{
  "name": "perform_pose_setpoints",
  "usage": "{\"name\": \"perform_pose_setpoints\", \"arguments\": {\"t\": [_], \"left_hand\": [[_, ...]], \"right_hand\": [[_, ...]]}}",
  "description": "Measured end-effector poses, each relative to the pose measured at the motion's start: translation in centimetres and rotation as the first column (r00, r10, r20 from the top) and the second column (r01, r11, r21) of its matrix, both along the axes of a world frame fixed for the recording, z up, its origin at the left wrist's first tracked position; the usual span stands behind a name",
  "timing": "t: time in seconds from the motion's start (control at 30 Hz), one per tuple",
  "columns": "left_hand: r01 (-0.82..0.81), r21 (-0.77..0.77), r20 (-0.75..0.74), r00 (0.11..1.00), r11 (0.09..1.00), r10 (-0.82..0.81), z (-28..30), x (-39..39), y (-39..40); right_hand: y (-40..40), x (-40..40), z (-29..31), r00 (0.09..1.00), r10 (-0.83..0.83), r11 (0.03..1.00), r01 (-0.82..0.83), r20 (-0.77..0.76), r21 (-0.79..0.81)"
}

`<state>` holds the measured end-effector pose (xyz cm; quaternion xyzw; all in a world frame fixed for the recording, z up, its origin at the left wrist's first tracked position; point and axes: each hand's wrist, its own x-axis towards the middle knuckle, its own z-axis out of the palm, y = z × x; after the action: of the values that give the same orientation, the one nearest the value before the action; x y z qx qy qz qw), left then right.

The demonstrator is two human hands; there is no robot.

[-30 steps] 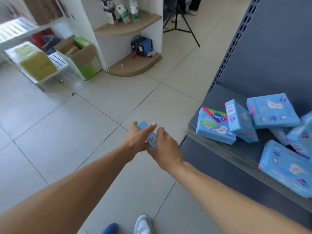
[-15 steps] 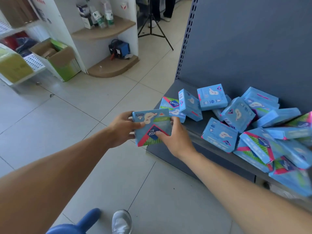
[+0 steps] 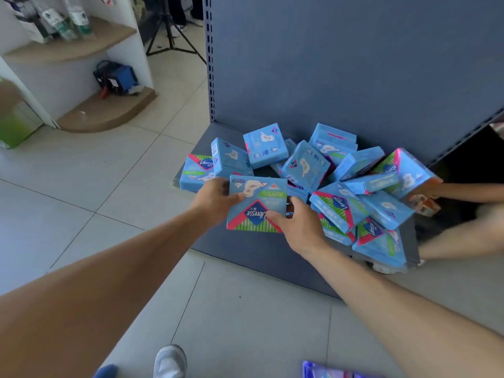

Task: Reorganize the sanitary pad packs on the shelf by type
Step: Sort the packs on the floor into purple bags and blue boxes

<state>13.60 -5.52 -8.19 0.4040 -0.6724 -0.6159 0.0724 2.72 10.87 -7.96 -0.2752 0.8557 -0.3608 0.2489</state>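
Blue cardboard fills the frame as a person holds one pack (image 3: 257, 204) of sanitary pads in both hands at the front edge of a low grey shelf (image 3: 256, 248). Both bare arms reach forward and down from the camera. The left hand (image 3: 215, 199) grips the pack's left edge, thumb lying across its top face; the right hand (image 3: 296, 223) grips its lower right corner, thumb pressed on the printed face and fingers curled behind. The pack sits flat to the camera, its Libresse logo upside down, green stripes along its near edge.

Behind it, a loose pile (image 3: 341, 181) of about fifteen more blue packs lies jumbled on the shelf, some flat, some on edge, some tilted against each other; an exact count is not possible where they overlap. At the right edge, two more bare arms (image 3: 463, 214) of a second person reach toward the pile, blurred. Below, one white shoe (image 3: 170, 361) stands on the tiled floor (image 3: 95, 186). A tripod (image 3: 170, 36) stands beyond the shelf's upright.
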Motion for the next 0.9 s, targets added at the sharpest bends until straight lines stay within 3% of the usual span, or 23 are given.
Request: {"name": "perform_pose_setpoints", "arguments": {"t": [0.13,0.23,0.53,0.8,0.9], "left_hand": [[0.162,-0.3,0.197,0.975,0.94,-0.105,-0.2,-4.0,2.1],[0.247,-0.369,0.294,0.945,0.896,-0.14,-0.4,-7.0,2.8],[0.375,-0.308,0.368,0.895,0.874,-0.254,-3.3,-12.5,1.5],[0.322,-0.291,0.311,0.922,0.901,-0.23,-3.8,-13.2,0.9],[0.309,-0.296,0.258,0.937,0.904,-0.236,-3.1,-12.7,1.0]], "right_hand": [[1.7,-2.4,-1.3,0.994,-0.104,0.993,0.103,0.024,0.048],[1.7,-3.9,-2.2,0.984,-0.179,0.981,0.177,0.019,0.073],[-0.1,-7.1,-4.4,0.96,-0.256,0.941,0.274,-0.112,0.201],[-2.0,-7.7,-4.2,0.949,-0.316,0.935,0.314,-0.016,0.163],[-1.8,-7.3,-4.2,0.93,-0.367,0.929,0.365,0.029,0.056]]}}
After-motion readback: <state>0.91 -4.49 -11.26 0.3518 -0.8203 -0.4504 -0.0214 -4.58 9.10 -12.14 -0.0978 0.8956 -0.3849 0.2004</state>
